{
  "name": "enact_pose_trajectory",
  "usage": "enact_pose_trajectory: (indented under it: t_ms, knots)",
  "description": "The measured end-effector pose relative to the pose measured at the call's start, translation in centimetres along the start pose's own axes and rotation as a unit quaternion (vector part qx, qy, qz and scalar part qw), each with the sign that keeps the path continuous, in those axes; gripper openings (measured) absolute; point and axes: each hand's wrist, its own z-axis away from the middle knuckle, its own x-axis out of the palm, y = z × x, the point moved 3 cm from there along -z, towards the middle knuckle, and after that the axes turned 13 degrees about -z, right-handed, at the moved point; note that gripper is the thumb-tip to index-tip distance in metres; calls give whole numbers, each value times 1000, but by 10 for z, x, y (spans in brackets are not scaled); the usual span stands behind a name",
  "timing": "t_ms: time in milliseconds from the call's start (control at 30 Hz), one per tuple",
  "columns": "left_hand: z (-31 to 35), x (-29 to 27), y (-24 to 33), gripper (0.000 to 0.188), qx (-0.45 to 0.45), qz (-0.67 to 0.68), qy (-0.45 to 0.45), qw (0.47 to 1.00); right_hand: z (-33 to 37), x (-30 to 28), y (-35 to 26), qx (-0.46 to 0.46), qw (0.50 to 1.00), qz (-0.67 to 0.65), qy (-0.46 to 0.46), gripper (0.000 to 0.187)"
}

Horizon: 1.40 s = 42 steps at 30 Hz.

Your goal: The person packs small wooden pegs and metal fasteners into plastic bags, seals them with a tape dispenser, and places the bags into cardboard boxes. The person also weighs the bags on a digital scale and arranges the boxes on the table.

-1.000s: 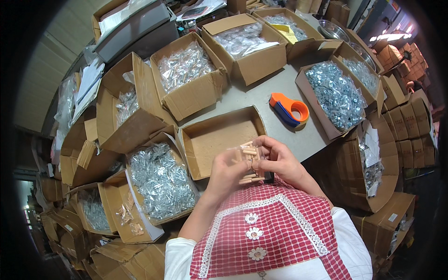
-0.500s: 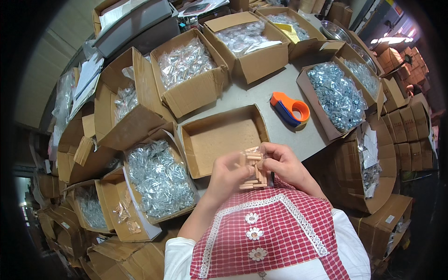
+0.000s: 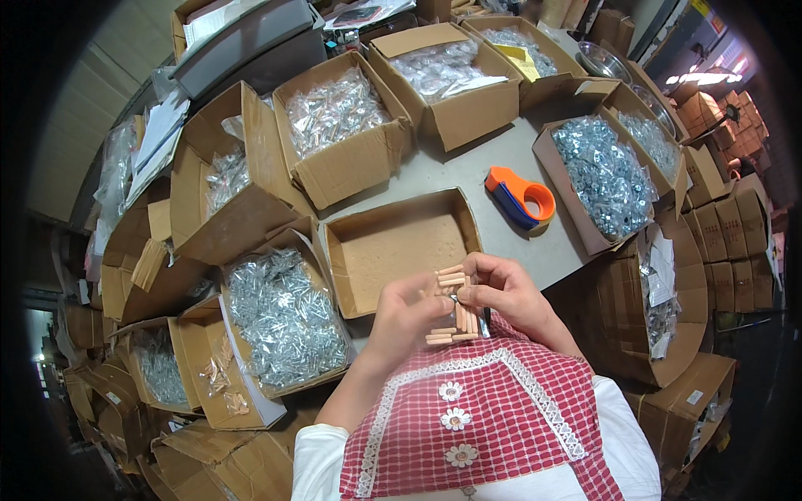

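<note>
Close to my apron, a clear plastic bag of wooden dowels is held between both hands. My left hand grips the bag's left side, its fingers curled and partly blurred. On the other side, my right hand pinches the upper part of the bag between thumb and fingers. A small shiny spot shows near the thumbs, too small to make out. Just beyond my hands lies a shallow cardboard box with bare brown bottom showing.
An orange and blue tape dispenser lies on the grey table. Cardboard boxes of bagged hardware stand around: screws at left, silvery metal parts at right, more bagged dowels behind. Stacked cartons stand far right.
Both hands stay in nearly the same place on the bag. The bag and the dowels inside have shifted slightly, and a shiny spot now shows near the thumbs.
</note>
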Motion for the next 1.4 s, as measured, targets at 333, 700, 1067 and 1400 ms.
enact_pose_trajectory:
  t_ms: [333,700,1067,1400]
  knots:
    - [-1,5,3,35,-8,-17,-20,1000,0,10,-6,-37,999,0,25,22]
    - [0,8,2,44,-11,-24,-14,1000,3,16,-15,-44,998,-10,39,19]
    - [-1,5,-1,32,-15,-25,-41,999,3,14,-16,-21,999,-13,47,19]
    - [-5,4,-8,31,-6,-16,-56,998,2,9,-10,-25,999,-19,30,20]
